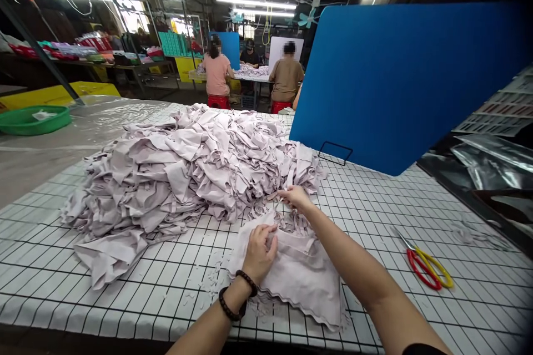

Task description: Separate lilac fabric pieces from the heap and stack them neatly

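Note:
A large heap of pale lilac-grey cut fabric pieces [175,166] covers the left and middle of the table. In front of me lies a flat stack of the same fabric [308,283], with wavy lower edges. My left hand [260,249] rests on the stack's upper left part, fingers slightly bent and thumb apart, holding nothing. Beyond the stack, my right hand [295,198] reaches to the heap's near right edge; its thumb and forefinger are pinched at a fabric piece there, partly hidden. Scissors [425,266] with red and yellow handles lie on the right.
The table has a white cloth with a black grid [375,222]. A large blue board [400,83] stands at the back right by a black wire stand [335,152]. A green basin [35,120] sits far left. Small scraps [208,280] lie about. Several people sit working behind.

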Demonstrator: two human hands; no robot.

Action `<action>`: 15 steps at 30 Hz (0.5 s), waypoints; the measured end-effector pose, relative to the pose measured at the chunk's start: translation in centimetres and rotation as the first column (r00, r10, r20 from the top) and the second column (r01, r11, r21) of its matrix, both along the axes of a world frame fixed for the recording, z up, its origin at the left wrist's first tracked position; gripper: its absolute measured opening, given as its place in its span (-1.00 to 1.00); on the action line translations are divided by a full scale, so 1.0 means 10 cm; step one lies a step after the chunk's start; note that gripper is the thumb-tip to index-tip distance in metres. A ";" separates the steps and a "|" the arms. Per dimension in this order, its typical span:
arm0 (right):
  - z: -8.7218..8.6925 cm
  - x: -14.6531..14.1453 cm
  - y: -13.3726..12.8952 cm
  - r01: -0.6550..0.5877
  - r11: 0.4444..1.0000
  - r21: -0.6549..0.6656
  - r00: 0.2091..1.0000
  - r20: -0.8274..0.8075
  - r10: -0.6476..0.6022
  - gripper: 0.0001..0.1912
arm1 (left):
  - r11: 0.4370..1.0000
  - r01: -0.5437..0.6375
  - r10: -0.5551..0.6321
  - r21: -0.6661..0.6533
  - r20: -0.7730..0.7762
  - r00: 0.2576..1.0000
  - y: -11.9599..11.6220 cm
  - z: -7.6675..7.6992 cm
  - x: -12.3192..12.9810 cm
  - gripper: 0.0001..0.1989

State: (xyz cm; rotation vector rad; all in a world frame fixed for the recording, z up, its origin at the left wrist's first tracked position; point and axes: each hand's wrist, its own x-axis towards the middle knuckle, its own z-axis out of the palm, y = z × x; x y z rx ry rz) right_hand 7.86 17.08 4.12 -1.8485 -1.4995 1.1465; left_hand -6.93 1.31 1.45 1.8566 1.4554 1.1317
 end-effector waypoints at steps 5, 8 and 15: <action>0.07 0.19 0.02 0.076 0.995 0.068 0.991 0.105 -0.083 -0.71 | 1.000 -0.001 0.001 -0.007 -0.018 1.000 0.01 -0.01 0.00 -0.68; 0.12 0.22 -0.03 0.009 0.982 0.191 0.981 0.189 -0.046 -0.68 | 1.000 0.000 0.000 -0.009 -0.003 1.000 0.01 -0.01 0.00 -0.69; 0.00 0.04 -0.18 -0.770 0.608 0.194 0.607 0.517 0.604 -0.65 | 1.000 -0.002 0.002 -0.011 0.020 1.000 0.01 -0.02 0.00 -0.72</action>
